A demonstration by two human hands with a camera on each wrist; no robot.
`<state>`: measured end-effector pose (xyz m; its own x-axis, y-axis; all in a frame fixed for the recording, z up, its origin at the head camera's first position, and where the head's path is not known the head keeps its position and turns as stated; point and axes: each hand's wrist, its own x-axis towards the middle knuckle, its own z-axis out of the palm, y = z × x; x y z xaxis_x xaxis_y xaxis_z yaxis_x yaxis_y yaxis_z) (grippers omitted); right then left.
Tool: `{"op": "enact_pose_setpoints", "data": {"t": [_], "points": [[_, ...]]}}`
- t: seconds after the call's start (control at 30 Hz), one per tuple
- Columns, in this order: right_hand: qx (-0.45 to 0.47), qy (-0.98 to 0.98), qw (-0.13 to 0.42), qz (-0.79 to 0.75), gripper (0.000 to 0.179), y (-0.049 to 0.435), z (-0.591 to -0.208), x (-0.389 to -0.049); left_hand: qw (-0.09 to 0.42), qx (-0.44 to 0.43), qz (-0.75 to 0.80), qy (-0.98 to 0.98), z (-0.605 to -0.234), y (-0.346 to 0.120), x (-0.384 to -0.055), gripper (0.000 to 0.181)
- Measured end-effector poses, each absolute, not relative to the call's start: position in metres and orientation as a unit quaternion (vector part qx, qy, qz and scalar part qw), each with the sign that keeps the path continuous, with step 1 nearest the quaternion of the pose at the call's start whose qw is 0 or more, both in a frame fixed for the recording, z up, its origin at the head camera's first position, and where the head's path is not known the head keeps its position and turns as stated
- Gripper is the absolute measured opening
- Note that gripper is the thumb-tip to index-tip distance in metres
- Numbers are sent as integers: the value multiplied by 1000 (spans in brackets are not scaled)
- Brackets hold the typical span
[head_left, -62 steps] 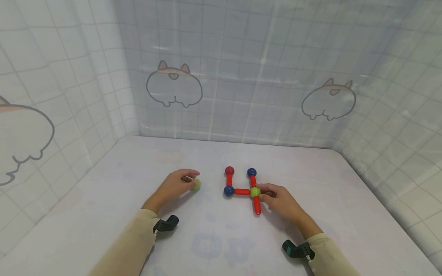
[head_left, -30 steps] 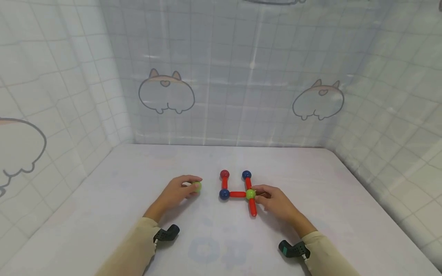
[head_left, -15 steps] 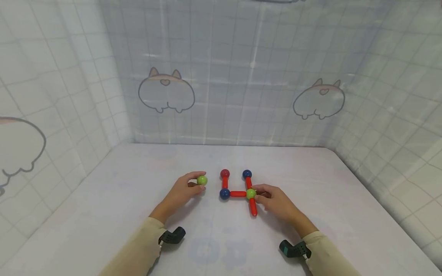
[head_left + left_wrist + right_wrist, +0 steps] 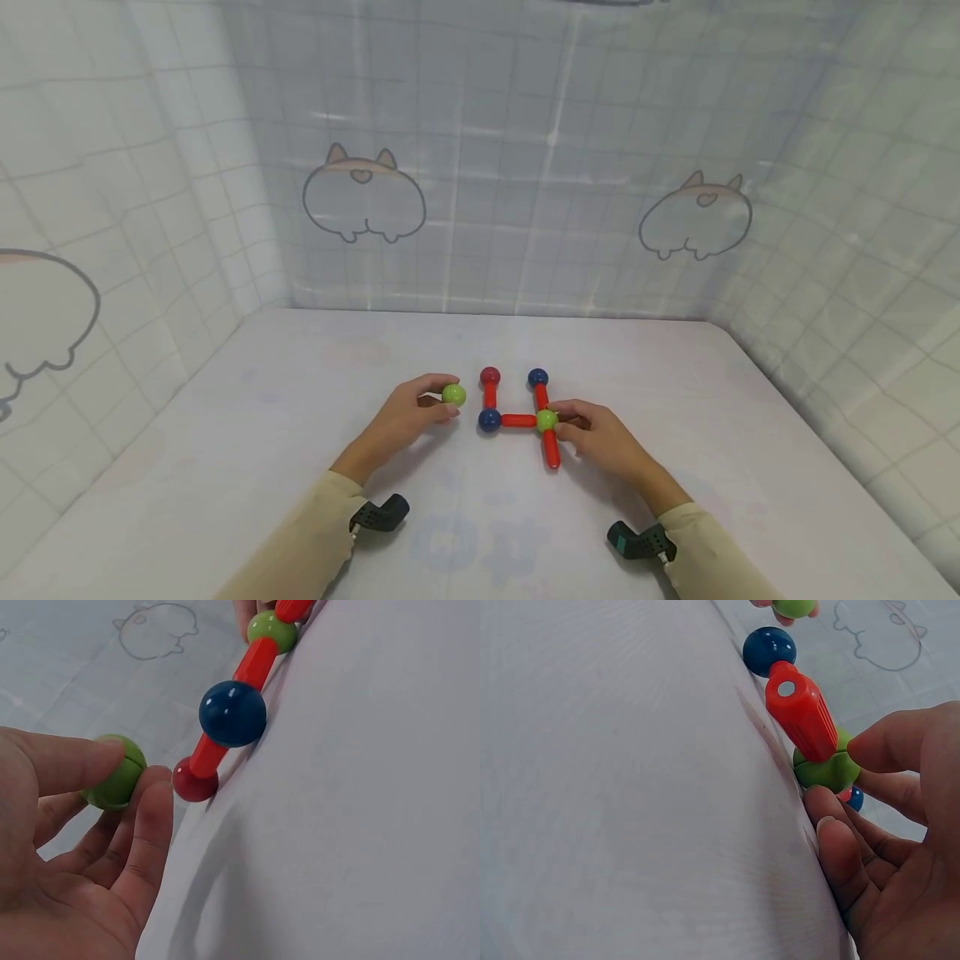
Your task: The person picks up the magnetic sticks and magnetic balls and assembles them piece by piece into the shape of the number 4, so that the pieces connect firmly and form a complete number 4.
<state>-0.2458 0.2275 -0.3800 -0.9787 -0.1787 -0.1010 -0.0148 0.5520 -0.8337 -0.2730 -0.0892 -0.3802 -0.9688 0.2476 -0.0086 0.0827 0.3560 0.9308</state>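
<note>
My left hand (image 4: 405, 417) pinches a loose green ball (image 4: 453, 395) between thumb and fingertips, just left of a ball-and-rod construction lying on the table. In the left wrist view this green ball (image 4: 116, 776) has a seam round it and is apart from the construction. My right hand (image 4: 607, 437) holds the construction's green ball (image 4: 547, 419) by its right side. From that ball one red rod (image 4: 552, 450) points toward me with a bare end, and others lead to a far blue ball (image 4: 537, 378) and a near blue ball (image 4: 489, 420). Beyond the latter, a red ball (image 4: 490, 377) tops another rod.
The pale table (image 4: 660, 367) is bordered by grid-patterned cloth walls (image 4: 480, 167) at the back and both sides. Dark wrist cameras (image 4: 381, 512) sit on both cuffs.
My left hand has picked the loose green ball up from the table and carried it right, closer to the construction. The right hand keeps its hold on the construction; the head view shifted slightly.
</note>
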Motion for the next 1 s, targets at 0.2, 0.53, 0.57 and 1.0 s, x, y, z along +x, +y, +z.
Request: {"op": "enact_pose_setpoints", "data": {"t": [0.2,0.53,0.57,1.0], "points": [[-56,878,80,-469,36,228,-384,-245,84,110,559,818,-380,-79,-271,39],[-71,881,76,-461,34,228,-386,-247,130,153,559,805,-383,-65,-266,36],[-72,882,76,-459,33,227,-386,-247,134,156,560,803,-382,-63,-265,36],[-74,889,74,-447,35,226,-386,-248,153,163,548,806,-381,-52,-259,39]]}}
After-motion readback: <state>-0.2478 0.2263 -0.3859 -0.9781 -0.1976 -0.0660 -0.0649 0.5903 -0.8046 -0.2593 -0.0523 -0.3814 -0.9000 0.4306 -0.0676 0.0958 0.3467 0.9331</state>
